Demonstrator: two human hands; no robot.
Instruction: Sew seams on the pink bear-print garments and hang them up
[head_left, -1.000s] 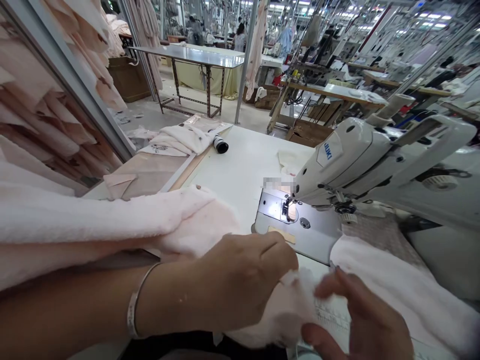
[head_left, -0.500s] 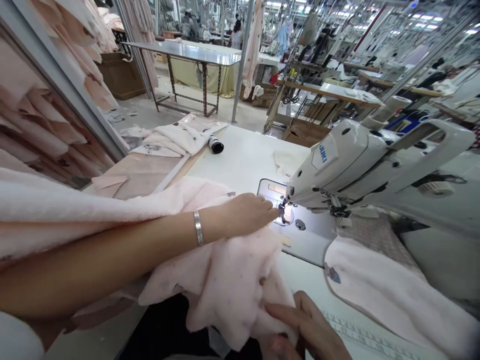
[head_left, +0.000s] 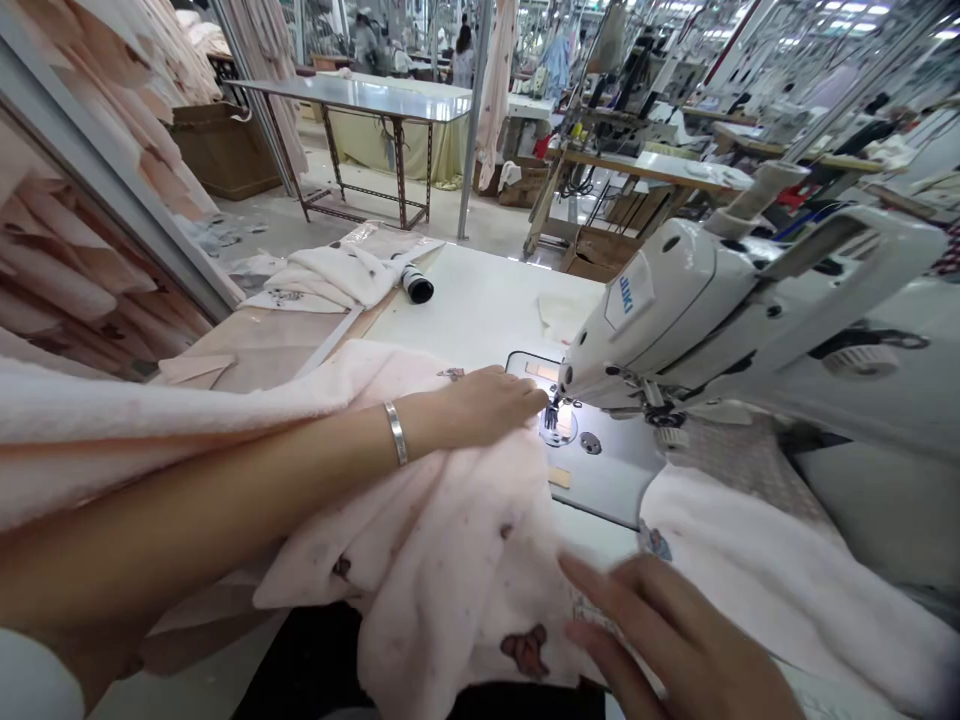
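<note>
Soft pale pink printed fabric [head_left: 457, 540] spreads across the sewing table and hangs over its front edge. My left hand [head_left: 491, 405], with a silver bracelet at the wrist, is closed on this fabric, its fingertips just left of the presser foot [head_left: 553, 412]. The sewing machine [head_left: 675, 290] stands to the right, its needle area lit. My right hand [head_left: 667, 630] is at the fabric's lower right edge. Its thumb and fingers are apart, slightly blurred, with no cloth visibly gripped. A brown printed figure shows on the fabric beside it.
Another pink fabric piece [head_left: 750, 570] lies right of the needle plate, partly over a ruler marking. A dark-ended roll [head_left: 417, 284] and folded white printed cloth [head_left: 330, 278] rest at the back left. A metal post [head_left: 112, 160] and hanging garments [head_left: 67, 270] flank the left side.
My right hand has let go of the fabric's lower edge and moved right, its fingers spreading. The fabric there lies flatter, showing the brown figure. The view has shifted slightly.
</note>
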